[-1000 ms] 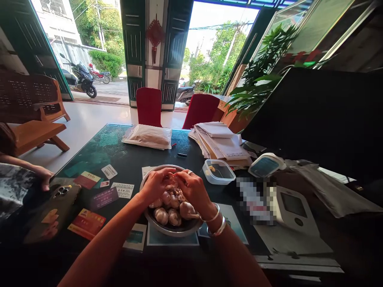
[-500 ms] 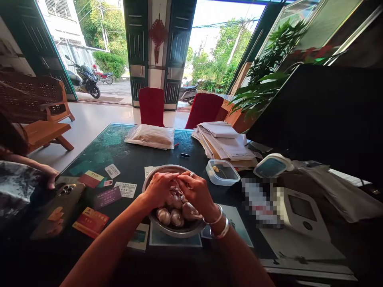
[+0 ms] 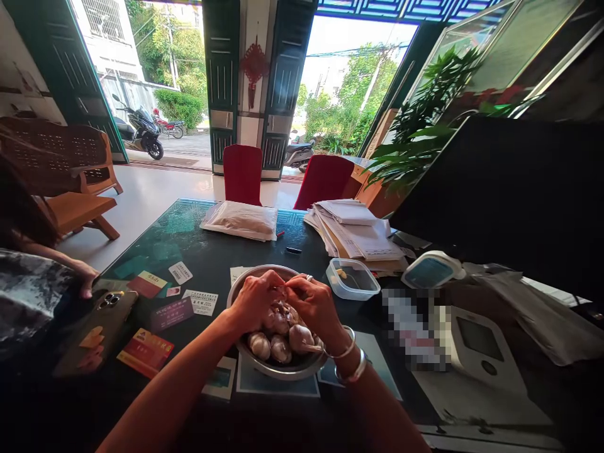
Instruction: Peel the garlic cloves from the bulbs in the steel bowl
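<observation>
A round metal bowl point(image 3: 283, 372) holding several whole garlic bulbs point(image 3: 280, 348) stands on the dark table. Over its back part, my left hand point(image 3: 257, 299) and my right hand point(image 3: 314, 305) meet at the fingertips. Both are closed in a pinch, and the small thing between them is too hidden to name. A ring and two silver bangles are on my right hand and wrist. Just right of the bowl, a clear plastic box point(image 3: 353, 286) has a few pale cloves point(image 3: 341, 274) in it.
Papers point(image 3: 352, 233) are stacked behind the box, beside a dark monitor point(image 3: 509, 201) and a white device point(image 3: 486, 346). A plastic packet point(image 3: 240, 220) lies at the back. Cards point(image 3: 144, 352) and a phone point(image 3: 104, 333) lie left, near another person's hand point(image 3: 85, 277).
The view has tilted up slightly, so everything sits lower. My fingertips have shifted a little, with my right fingers now more bent beside my left ones.
</observation>
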